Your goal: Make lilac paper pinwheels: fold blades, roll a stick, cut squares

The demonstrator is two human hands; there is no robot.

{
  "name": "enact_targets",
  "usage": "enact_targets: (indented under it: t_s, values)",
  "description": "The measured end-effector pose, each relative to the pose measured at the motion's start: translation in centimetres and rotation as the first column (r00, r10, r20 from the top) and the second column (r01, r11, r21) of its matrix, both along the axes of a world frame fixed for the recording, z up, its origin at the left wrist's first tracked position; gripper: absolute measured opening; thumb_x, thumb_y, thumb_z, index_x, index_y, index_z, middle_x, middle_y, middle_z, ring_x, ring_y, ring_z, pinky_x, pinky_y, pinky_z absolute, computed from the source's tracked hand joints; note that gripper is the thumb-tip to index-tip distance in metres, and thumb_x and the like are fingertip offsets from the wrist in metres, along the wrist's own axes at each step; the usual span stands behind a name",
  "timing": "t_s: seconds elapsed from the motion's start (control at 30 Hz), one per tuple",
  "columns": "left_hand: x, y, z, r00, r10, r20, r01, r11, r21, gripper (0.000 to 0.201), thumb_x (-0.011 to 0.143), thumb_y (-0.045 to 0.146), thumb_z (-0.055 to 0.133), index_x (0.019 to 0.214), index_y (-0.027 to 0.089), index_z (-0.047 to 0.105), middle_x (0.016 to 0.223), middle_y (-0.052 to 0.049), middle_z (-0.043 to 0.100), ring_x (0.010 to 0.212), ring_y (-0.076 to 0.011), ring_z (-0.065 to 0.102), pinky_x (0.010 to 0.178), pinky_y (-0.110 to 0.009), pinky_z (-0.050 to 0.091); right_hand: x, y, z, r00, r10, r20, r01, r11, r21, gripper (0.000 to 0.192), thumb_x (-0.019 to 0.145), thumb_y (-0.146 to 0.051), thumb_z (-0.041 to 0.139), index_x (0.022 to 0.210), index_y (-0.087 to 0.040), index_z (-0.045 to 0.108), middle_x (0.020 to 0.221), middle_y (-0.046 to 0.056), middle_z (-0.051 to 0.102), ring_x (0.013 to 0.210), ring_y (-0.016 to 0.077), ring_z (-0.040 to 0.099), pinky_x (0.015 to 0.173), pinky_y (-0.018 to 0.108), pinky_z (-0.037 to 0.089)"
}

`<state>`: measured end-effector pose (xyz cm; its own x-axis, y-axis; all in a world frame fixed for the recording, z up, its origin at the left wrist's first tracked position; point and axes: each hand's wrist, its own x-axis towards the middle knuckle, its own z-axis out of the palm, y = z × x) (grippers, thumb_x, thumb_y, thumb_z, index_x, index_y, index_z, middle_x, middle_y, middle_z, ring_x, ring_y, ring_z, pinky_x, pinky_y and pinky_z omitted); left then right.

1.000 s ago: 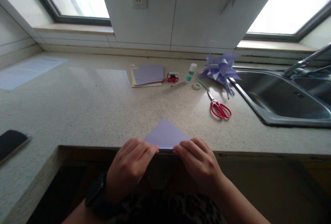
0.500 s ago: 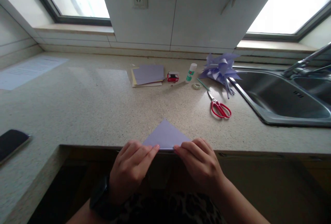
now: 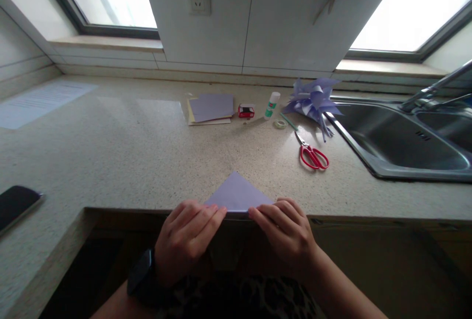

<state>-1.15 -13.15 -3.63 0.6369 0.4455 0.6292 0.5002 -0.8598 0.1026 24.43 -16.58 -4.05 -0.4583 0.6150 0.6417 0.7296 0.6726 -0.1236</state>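
A purple sheet of paper lies at the counter's front edge, its visible part a triangle with the tip pointing away from me. Its near edge is rolled or folded into a narrow band. My left hand grips the left end of that band, thumb and fingers pressed together. At the right end, my right hand pinches the same band in a like way. A short stretch of the band shows between both thumbs. The sheet's outer corners are hidden under my fingers.
Beyond the paper are stacked coloured sheets, a small red box, a glue stick, a tape roll, red-handled scissors and purple paper pinwheels. A steel sink lies right, a phone-like dark object left.
Both hands keep their hold at the paper's near edge and have barely moved. The whole view has shifted very slightly.
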Motion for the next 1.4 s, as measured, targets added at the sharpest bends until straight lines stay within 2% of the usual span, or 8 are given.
enact_targets:
  t_s: [0.27, 0.47, 0.63, 0.73, 0.9, 1.0, 1.2, 1.4]
  values:
    - [0.5, -0.4, 0.3, 0.995, 0.093, 0.017, -0.093, 0.995, -0.022, 0.030, 0.093, 0.008, 0.062, 0.122, 0.009, 0.067, 0.105, -0.008, 0.073, 0.088, -0.0228, 0.057, 0.083, -0.041, 0.044, -0.2, -0.2, -0.3, 0.997, -0.079, -0.024, 0.079, 0.997, 0.009, 0.027, 0.091, -0.011, 0.068, 0.118, -0.015, 0.068, 0.097, 0.006, 0.074, 0.084, 0.0208, 0.055, 0.078, 0.038, 0.044]
    - [0.4, -0.5, 0.7, 0.999, 0.024, 0.023, -0.023, 0.999, -0.033, 0.029, 0.094, 0.004, 0.057, 0.121, 0.005, 0.067, 0.101, -0.010, 0.073, 0.084, -0.0221, 0.056, 0.079, -0.040, 0.042, -0.4, -0.4, 0.1, 0.999, -0.045, -0.021, 0.045, 0.999, -0.010, 0.023, 0.094, -0.007, 0.060, 0.114, -0.014, 0.069, 0.090, 0.006, 0.073, 0.079, 0.0197, 0.057, 0.075, 0.037, 0.046]
    - [0.2, -0.3, 0.6, 1.000, 0.029, -0.004, -0.029, 0.999, -0.018, 0.028, 0.096, 0.006, 0.054, 0.121, 0.007, 0.067, 0.102, -0.010, 0.073, 0.086, -0.0229, 0.056, 0.080, -0.041, 0.042, -0.6, 0.0, 0.4, 0.999, -0.050, -0.004, 0.050, 0.998, 0.029, 0.022, 0.092, -0.004, 0.063, 0.111, -0.011, 0.070, 0.086, 0.006, 0.073, 0.072, 0.0180, 0.051, 0.070, 0.036, 0.043]
    - [0.2, -0.3, 0.4, 0.999, 0.032, -0.010, -0.032, 0.999, -0.036, 0.025, 0.097, 0.008, 0.053, 0.116, 0.008, 0.069, 0.102, -0.010, 0.072, 0.087, -0.0237, 0.055, 0.081, -0.041, 0.042, -0.5, -0.1, 0.3, 0.998, -0.055, 0.006, 0.055, 0.998, 0.041, 0.026, 0.092, -0.005, 0.062, 0.118, -0.010, 0.068, 0.091, 0.007, 0.075, 0.071, 0.0180, 0.049, 0.070, 0.037, 0.042]
    - [0.5, -0.2, 0.8, 0.998, 0.061, 0.005, -0.060, 0.994, -0.087, 0.023, 0.097, 0.007, 0.053, 0.113, 0.008, 0.069, 0.100, -0.009, 0.072, 0.087, -0.0229, 0.055, 0.081, -0.040, 0.041, -0.1, -0.3, 0.0, 0.999, -0.030, 0.021, 0.029, 0.998, 0.054, 0.028, 0.099, -0.009, 0.051, 0.121, -0.013, 0.068, 0.104, 0.007, 0.076, 0.078, 0.0186, 0.055, 0.077, 0.039, 0.042]
    - [0.9, -0.1, 1.1, 0.995, 0.100, -0.001, -0.100, 0.989, -0.107, 0.022, 0.096, 0.007, 0.055, 0.112, 0.011, 0.069, 0.099, -0.006, 0.073, 0.088, -0.0230, 0.054, 0.081, -0.041, 0.040, 0.0, -0.2, 0.1, 0.998, -0.058, 0.018, 0.058, 0.998, 0.031, 0.025, 0.097, -0.011, 0.058, 0.119, -0.016, 0.069, 0.104, 0.004, 0.076, 0.077, 0.0178, 0.055, 0.077, 0.039, 0.042]
    - [0.9, -0.6, 1.0, 0.989, 0.146, 0.004, -0.145, 0.989, -0.034, 0.027, 0.091, 0.011, 0.066, 0.118, 0.013, 0.070, 0.101, -0.004, 0.075, 0.088, -0.0227, 0.053, 0.081, -0.040, 0.040, -0.4, -0.1, 0.4, 0.994, -0.112, 0.003, 0.112, 0.993, -0.022, 0.023, 0.092, -0.014, 0.067, 0.115, -0.019, 0.069, 0.094, 0.003, 0.074, 0.081, 0.0200, 0.056, 0.076, 0.038, 0.044]
    - [0.4, -0.9, 0.8, 0.995, 0.100, 0.010, -0.100, 0.994, -0.049, 0.027, 0.096, 0.010, 0.057, 0.120, 0.011, 0.069, 0.101, -0.006, 0.075, 0.088, -0.0240, 0.051, 0.079, -0.041, 0.039, -0.6, -0.1, 0.9, 0.997, -0.083, 0.003, 0.083, 0.996, -0.040, 0.014, 0.094, -0.012, 0.064, 0.105, -0.017, 0.072, 0.087, 0.003, 0.072, 0.076, 0.0184, 0.056, 0.072, 0.036, 0.043]
